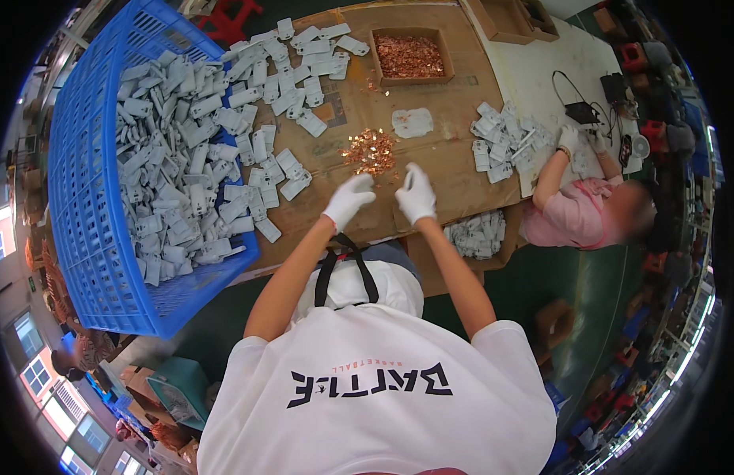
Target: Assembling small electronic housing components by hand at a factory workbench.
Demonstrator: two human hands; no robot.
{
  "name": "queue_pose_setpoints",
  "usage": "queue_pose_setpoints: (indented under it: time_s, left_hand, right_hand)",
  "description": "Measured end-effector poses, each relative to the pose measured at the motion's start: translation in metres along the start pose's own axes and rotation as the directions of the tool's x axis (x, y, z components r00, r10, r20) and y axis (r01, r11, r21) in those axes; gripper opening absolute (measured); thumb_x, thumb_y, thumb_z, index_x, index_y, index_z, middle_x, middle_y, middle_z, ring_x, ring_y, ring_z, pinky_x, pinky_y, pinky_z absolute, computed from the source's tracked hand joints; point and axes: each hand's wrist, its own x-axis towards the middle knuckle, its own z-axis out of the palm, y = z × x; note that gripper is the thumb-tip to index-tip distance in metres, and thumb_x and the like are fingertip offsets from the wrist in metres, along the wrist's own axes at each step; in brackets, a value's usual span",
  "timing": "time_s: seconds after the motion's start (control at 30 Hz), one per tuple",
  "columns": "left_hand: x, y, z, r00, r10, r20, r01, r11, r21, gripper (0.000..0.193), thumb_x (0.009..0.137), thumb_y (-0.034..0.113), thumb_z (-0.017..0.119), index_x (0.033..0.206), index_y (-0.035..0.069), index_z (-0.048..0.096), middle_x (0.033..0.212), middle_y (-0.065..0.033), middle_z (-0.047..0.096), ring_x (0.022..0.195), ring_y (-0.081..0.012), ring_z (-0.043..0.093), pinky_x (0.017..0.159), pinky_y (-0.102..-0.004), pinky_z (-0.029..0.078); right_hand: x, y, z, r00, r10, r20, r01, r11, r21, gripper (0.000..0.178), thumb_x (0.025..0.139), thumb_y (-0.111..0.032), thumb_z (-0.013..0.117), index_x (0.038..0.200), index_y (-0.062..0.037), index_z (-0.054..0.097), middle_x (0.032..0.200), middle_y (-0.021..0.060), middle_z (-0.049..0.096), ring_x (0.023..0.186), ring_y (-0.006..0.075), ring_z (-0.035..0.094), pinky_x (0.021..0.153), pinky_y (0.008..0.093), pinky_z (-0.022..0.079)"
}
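Both my hands wear white gloves and hover at the near side of the cardboard-covered table. My left hand (349,199) has its fingers slightly bent, thumb apart, with nothing visible in it. Facing it across a gap, my right hand (417,196) is open, thumb and fingers apart. Just beyond them lies a loose pile of small shiny copper-coloured metal pieces (370,150). A whitish translucent flat piece (413,123) lies to the right of the pile. On the left, pale grey plastic housings (291,164) are scattered towards the crate.
A large blue plastic crate (90,190) full of grey housings leans at the left. A cardboard box (414,81) of copper-coloured pieces stands at the back. More housings (501,138) lie at right, near a co-worker in pink (576,210). Another box of housings (476,235) sits below the table edge.
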Motion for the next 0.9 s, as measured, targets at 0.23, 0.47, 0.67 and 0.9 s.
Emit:
queue_pose_setpoints:
  time_s: [0.23, 0.47, 0.67, 0.9]
  left_hand:
    - [0.043, 0.025, -0.106, 0.931, 0.336, 0.145, -0.106, -0.132, 0.986, 0.052, 0.071, 0.003, 0.066, 0.121, 0.011, 0.055, 0.133, -0.0164, 0.047, 0.119, -0.0344, 0.048, 0.101, -0.0432, 0.041]
    - [0.044, 0.0, -0.164, 0.976, 0.216, 0.029, 0.01, -0.176, 0.984, 0.026, 0.084, 0.007, 0.055, 0.108, 0.014, 0.057, 0.112, -0.0168, 0.052, 0.092, -0.0332, 0.063, 0.072, -0.0439, 0.055]
    - [0.058, -0.004, -0.161, 0.972, 0.197, 0.13, -0.046, -0.383, 0.922, 0.004, 0.084, 0.014, 0.055, 0.084, 0.011, 0.058, 0.091, -0.0116, 0.057, 0.077, -0.0292, 0.064, 0.064, -0.0414, 0.054]
    - [0.056, -0.027, -0.135, 0.945, 0.258, -0.202, 0.23, -0.083, 0.97, 0.027, 0.084, 0.031, 0.059, 0.076, 0.007, 0.068, 0.076, -0.0142, 0.068, 0.072, -0.0284, 0.068, 0.063, -0.0419, 0.053]
  right_hand:
    - [0.154, 0.109, -0.083, 0.938, 0.045, -0.342, -0.23, 0.822, -0.522, 0.053, 0.077, -0.015, 0.064, 0.125, -0.0085, 0.043, 0.106, 0.0206, 0.058, 0.097, 0.0406, 0.061, 0.078, 0.0496, 0.05]
    - [0.14, 0.056, -0.048, 0.773, -0.634, -0.007, 0.546, 0.671, -0.502, 0.027, 0.075, -0.007, 0.057, 0.101, -0.0098, 0.062, 0.096, 0.0111, 0.061, 0.091, 0.0306, 0.058, 0.081, 0.0413, 0.047]
    - [0.074, 0.064, 0.021, 0.656, -0.718, 0.233, 0.752, 0.592, -0.29, 0.01, 0.082, -0.016, 0.055, 0.09, -0.0121, 0.054, 0.086, 0.0042, 0.053, 0.079, 0.0207, 0.059, 0.063, 0.0333, 0.052]
    - [0.082, 0.087, 0.035, 0.709, -0.625, 0.327, 0.705, 0.609, -0.364, 0.015, 0.081, -0.011, 0.054, 0.096, -0.0098, 0.056, 0.095, 0.0081, 0.056, 0.085, 0.0254, 0.059, 0.071, 0.0361, 0.053]
